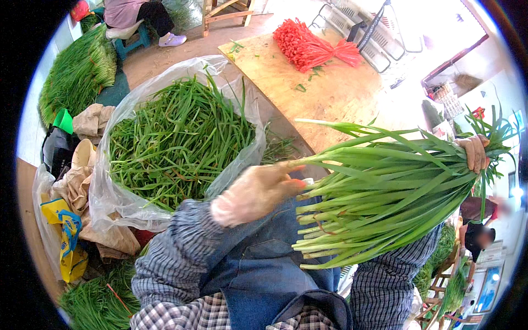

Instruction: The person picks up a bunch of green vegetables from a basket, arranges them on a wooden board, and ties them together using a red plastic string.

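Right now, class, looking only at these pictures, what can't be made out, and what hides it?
All in the head view:
Right hand: palm hidden by the green bundle.
Left hand: blur hides its exact fingertip contact.
Clear plastic bag: bottom hidden under loose green leaves.
Seated person: head cut off by the upper edge.

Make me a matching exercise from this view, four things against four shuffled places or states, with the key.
1. Left hand
2. Right hand
3. Red strips
4. Clear plastic bag

A. Full of loose green leaves
B. Wrapped around the green bunch near its leafy end
C. At the bunch's pale stem ends
D. Lying on the wooden board

Pairs: 1-C, 2-B, 3-D, 4-A
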Demonstrator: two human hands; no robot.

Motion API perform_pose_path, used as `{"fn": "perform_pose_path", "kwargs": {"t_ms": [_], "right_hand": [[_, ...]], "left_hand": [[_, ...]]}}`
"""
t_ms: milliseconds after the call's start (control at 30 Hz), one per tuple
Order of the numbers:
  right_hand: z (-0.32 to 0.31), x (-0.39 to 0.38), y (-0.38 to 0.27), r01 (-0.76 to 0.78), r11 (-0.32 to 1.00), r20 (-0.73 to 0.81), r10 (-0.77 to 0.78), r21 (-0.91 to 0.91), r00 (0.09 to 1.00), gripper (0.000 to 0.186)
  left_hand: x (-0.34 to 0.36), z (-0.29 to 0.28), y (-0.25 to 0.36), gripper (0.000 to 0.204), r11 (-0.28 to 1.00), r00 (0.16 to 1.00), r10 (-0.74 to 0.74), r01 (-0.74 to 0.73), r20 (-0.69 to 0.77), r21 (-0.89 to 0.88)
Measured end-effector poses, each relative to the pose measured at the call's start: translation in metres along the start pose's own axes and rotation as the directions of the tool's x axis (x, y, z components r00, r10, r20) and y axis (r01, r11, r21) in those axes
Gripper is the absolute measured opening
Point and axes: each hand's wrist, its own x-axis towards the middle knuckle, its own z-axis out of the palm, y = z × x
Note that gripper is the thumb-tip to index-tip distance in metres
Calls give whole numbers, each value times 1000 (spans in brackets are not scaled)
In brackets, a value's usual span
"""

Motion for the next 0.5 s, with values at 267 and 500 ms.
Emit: {"fn": "perform_pose_path", "kwargs": {"t_ms": [267, 500], "right_hand": [[-7, 2, -6, -42, 999, 92, 40, 17, 995, 29], [-2, -4, -1, 14, 999, 15, -13, -38, 1000, 27]], "left_hand": [[-21, -36, -43, 8, 792, 816, 455, -188, -357, 581], [-25, -6, 29, 37, 569, 866, 495, -387, 74, 726]]}}
